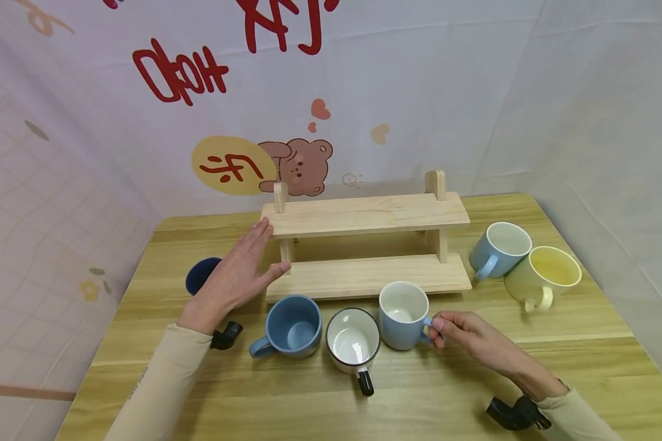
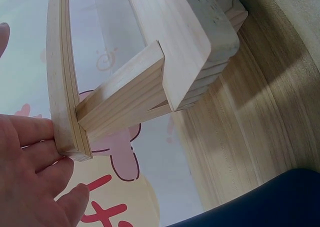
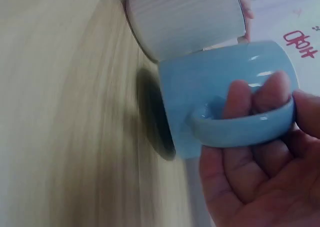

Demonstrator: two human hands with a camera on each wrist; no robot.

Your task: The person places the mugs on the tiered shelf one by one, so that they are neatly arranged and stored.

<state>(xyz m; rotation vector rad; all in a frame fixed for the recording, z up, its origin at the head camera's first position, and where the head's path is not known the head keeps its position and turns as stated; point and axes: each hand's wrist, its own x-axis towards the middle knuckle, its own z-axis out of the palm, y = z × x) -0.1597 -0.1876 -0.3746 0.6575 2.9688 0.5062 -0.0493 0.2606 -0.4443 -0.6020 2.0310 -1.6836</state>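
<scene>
My right hand (image 1: 477, 340) holds a light blue mug (image 1: 399, 331) with a white inside by its handle. In the right wrist view, fingers curl through the handle (image 3: 245, 131), and a shadow lies on the table under the mug's base. The fingertips of my left hand (image 1: 234, 275) touch the left end of the upper board of a two-tier wooden shelf (image 1: 364, 215), fingers extended. In the left wrist view those fingers rest against the board's end (image 2: 65, 132). Left of the held mug is a white mug (image 1: 353, 340) with black rim and handle, then a blue mug (image 1: 293, 324).
A dark blue cup (image 1: 201, 274) stands behind my left forearm, partly hidden. Right of the shelf are another light blue mug (image 1: 499, 251) and a yellow mug (image 1: 543, 275), side by side. A printed cloth (image 1: 397, 79) hangs behind the wooden table (image 1: 419, 404).
</scene>
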